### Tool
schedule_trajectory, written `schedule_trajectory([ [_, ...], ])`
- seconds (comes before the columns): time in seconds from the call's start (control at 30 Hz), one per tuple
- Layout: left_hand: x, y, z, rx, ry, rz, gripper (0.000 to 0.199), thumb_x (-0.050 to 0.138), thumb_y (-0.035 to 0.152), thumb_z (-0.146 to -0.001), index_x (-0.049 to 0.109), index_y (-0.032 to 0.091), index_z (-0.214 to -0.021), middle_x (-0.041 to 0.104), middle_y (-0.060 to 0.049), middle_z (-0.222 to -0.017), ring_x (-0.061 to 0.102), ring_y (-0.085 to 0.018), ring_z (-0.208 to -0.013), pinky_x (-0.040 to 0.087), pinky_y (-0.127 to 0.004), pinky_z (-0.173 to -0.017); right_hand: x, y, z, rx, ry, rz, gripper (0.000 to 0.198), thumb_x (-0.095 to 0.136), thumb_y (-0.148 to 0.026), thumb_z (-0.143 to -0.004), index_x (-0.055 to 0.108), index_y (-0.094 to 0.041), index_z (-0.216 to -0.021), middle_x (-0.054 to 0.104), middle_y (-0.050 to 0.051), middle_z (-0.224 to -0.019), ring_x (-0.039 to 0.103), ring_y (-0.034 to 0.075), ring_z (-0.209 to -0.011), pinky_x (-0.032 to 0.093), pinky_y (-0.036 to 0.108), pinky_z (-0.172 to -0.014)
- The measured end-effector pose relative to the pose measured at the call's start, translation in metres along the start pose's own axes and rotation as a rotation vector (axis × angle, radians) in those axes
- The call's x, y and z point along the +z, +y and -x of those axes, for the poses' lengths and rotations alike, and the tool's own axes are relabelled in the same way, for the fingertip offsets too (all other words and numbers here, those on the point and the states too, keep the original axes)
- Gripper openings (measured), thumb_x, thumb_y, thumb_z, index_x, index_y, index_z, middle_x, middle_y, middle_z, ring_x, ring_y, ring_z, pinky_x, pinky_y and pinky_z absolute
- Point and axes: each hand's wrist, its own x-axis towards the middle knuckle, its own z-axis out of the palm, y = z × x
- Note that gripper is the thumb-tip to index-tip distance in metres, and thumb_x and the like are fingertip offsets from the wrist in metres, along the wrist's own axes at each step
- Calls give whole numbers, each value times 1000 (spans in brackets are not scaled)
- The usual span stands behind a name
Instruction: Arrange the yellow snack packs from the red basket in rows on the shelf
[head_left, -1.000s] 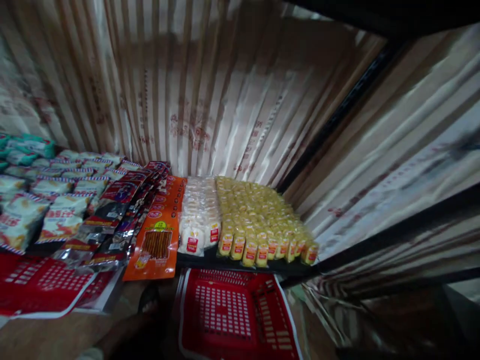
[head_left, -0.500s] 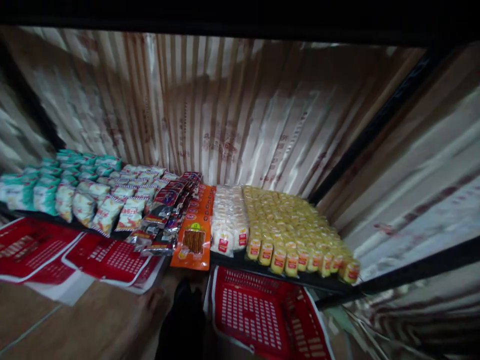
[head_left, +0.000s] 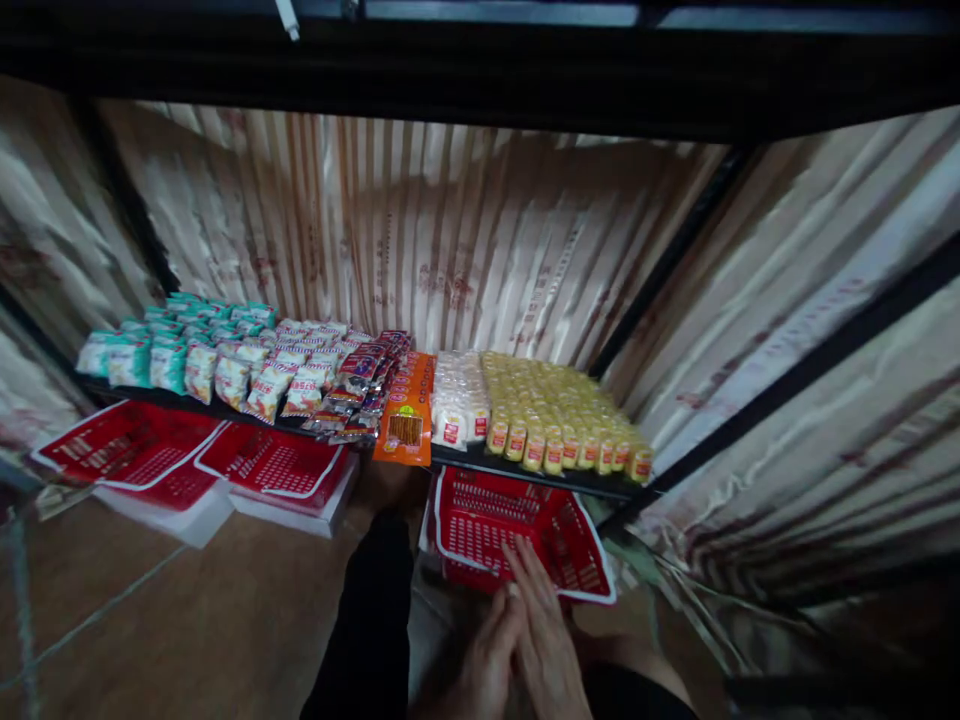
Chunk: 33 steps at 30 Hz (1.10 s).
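Observation:
My right hand [head_left: 541, 630] is stretched out flat, fingers straight and pointing at the red basket [head_left: 517, 588] under the shelf. Against its side rests my left hand [head_left: 491, 645], palm towards the right one, its fingers partly hidden. Nothing shows in either hand. Above the basket, yellow packaged snacks [head_left: 566, 415] stand in tight rows on the low black shelf [head_left: 480, 462]. Beside them are white packaged snacks [head_left: 454, 420] and an orange bag of brown sticks [head_left: 405, 425].
Further left on the shelf lie dark packets [head_left: 360, 380], white bags [head_left: 274, 390] and teal bags [head_left: 169, 360]. Two more red baskets [head_left: 274, 465] sit on white boxes underneath. A dark upper shelf [head_left: 420, 75] crosses overhead; black posts and striped sheeting enclose the sides. My knee [head_left: 379, 580] is in front.
A blurred hand was low, left of my knee; now both hands are together before the right basket. The view has shifted back, showing more of the upper shelf and floor.

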Motion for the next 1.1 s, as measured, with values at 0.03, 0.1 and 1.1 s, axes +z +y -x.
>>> schedule_trajectory([
  [0.03,0,-7,8,-48,-75,-41,68,64,59,-64,56,17,-117,57,-12,-123,51,-28,-116,42,-41,-95,-12,13,13,38,45,50,49,30,-42,-91,46,-20,-132,37,7,-143,32,24,-133,33,48,-107],
  [0.1,-3,-14,22,-114,-133,-218,59,68,54,-61,62,13,-104,65,-13,-101,63,-26,-92,48,-39,-76,-39,48,43,78,122,159,49,35,-48,-88,57,-19,-120,51,11,-132,41,28,-127,35,53,-104],
  [1.1,-139,-11,62,169,544,-877,27,49,27,-74,64,12,-91,67,-13,-102,61,-25,-100,47,-35,-89,56,-49,-45,558,-196,-196,30,47,-36,-80,65,-15,-93,68,11,-92,62,25,-92,45,37,-84],
])
